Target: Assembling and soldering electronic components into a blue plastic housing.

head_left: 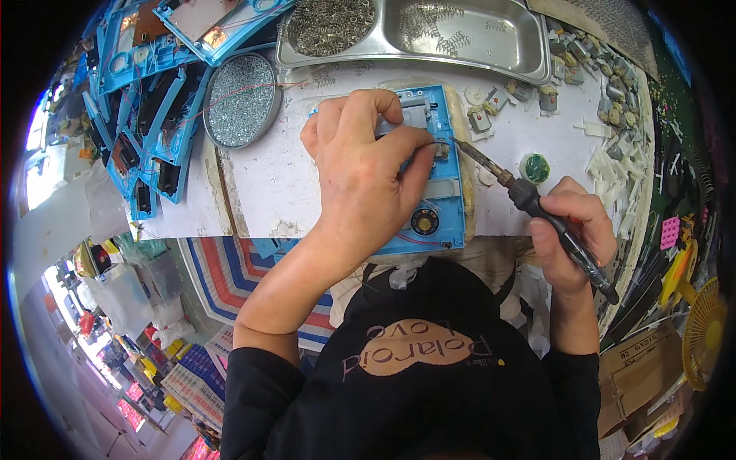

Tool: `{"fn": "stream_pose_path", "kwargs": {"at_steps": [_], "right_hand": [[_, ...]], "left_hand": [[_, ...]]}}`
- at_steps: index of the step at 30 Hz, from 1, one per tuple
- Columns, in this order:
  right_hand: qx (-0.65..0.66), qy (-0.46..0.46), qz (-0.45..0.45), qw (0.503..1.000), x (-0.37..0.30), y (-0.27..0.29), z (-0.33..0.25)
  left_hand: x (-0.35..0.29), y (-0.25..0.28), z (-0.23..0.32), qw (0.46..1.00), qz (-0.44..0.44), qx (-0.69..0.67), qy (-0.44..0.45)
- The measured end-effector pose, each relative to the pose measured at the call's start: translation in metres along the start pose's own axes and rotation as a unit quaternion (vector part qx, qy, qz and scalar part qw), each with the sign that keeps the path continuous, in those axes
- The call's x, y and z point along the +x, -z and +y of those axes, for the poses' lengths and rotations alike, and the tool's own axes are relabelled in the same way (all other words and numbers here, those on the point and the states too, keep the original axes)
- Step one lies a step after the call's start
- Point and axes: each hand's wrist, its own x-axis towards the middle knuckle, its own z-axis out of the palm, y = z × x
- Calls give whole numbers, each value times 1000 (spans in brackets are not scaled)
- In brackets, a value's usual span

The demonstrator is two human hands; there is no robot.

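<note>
A blue plastic housing [416, 243] lies on the table in front of me, with a round black speaker [424, 221] and thin red wires in its near end. My left hand [356, 165] rests over the housing's left side. Its thumb and forefinger are pinched together near a small metal part [441, 150]; what they hold, if anything, is hidden. In my right hand [575, 234] is a soldering iron [526, 196], gripped by its black handle like a pen. The iron's tip points up and left to the housing's right edge, close to the pinched fingers.
Blue housings [180, 138] with wires are piled at the left. A round dish [238, 146] of small silver pieces stands beside them. Behind is a steel tray [510, 46] with springs. Small grey gearboxes [479, 119] and a round container [534, 168] with green contents sit at the right.
</note>
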Motion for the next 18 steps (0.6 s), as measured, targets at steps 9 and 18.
{"fn": "stream_pose_path", "kwargs": {"at_steps": [9,18], "right_hand": [[-6,3,4,1000,-1,8,-4],[-16,16,9,1000,-1,10,0]], "left_hand": [[0,0,0,1000,0,6,-1],[-1,2,-2,1000,9,-2,-7]]}}
